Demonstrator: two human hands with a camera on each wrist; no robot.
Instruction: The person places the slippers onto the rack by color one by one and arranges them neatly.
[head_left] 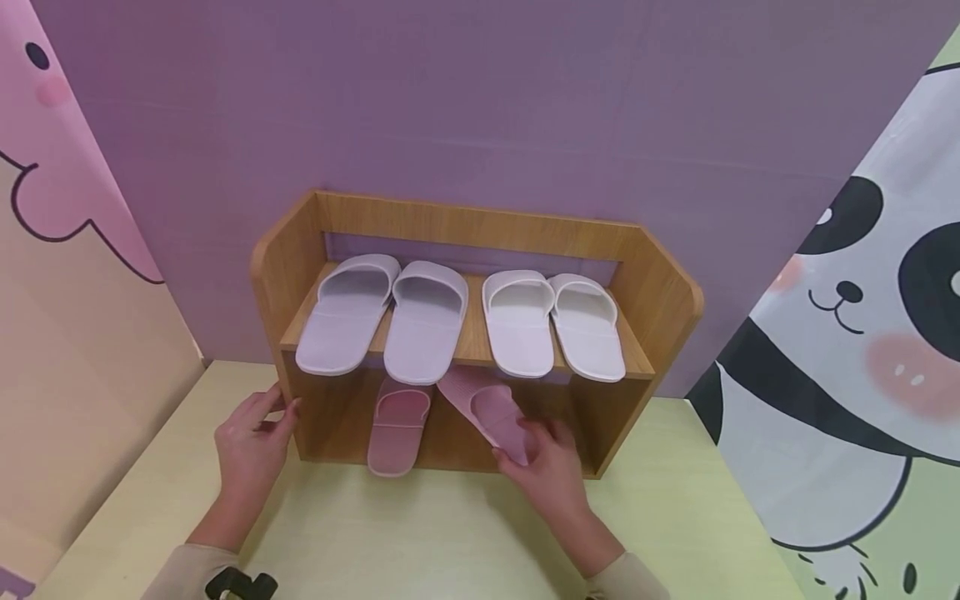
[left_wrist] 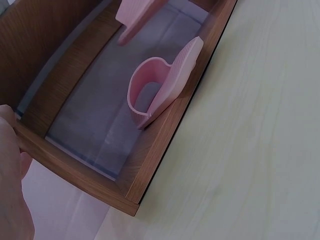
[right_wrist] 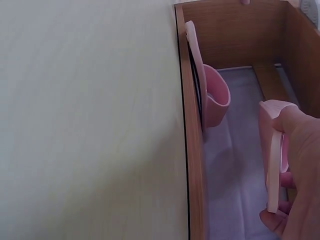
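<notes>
My right hand [head_left: 551,467] pinches a pink slipper [head_left: 480,400] by its strap end, with the open heel end pointing back and left into the rack's lower level. In the right wrist view this slipper [right_wrist: 274,155] hangs above the bottom board between thumb and fingers. My left hand [head_left: 251,437] grips the front edge of the left side panel of a wooden shoe rack [head_left: 480,221]. A second pink slipper [head_left: 397,433] sits at the lower level's left, its heel poking past the front edge.
Along the upper shelf stand a pale lilac pair of slippers [head_left: 423,333] at left and a white pair [head_left: 521,333] at right. The rack stands on a light wooden table [head_left: 390,542] against a purple backdrop [head_left: 480,100]. A panda-printed panel [head_left: 847,375] borders the right side.
</notes>
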